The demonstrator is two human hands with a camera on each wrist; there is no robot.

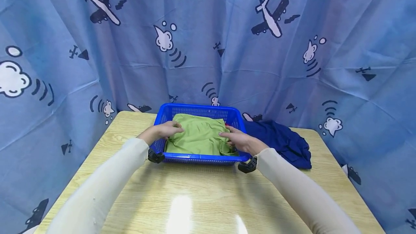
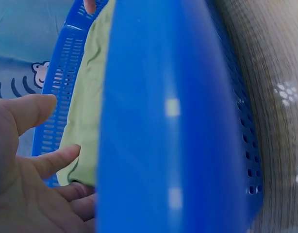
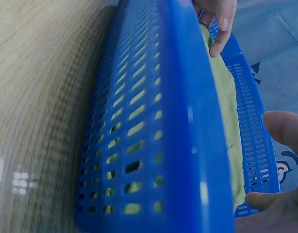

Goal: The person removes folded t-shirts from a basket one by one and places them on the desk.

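Note:
A folded light green cloth [image 1: 198, 134], probably a garment, lies in a blue plastic basket [image 1: 199, 157] with perforated walls. At the cloth's left edge is my left hand [image 1: 169, 128], reaching over the basket's side. Its thumb stands apart, and the index fingertip touches the green fabric [image 2: 88, 97] in the left wrist view; the lower fingers are partly hidden by the rim. On the opposite side, my right hand [image 1: 239, 139] reaches in with thumb raised and fingers at the cloth's right edge. Its other fingers are hidden behind the rim [image 3: 197, 145] in the right wrist view.
A crumpled navy cloth [image 1: 282, 143] lies right of the basket on the wood-grain table [image 1: 208, 190]. A bit of something red [image 1: 227, 125] shows inside the basket near my right hand. A blue curtain [image 1: 201, 46] printed with planes hangs behind and around the table.

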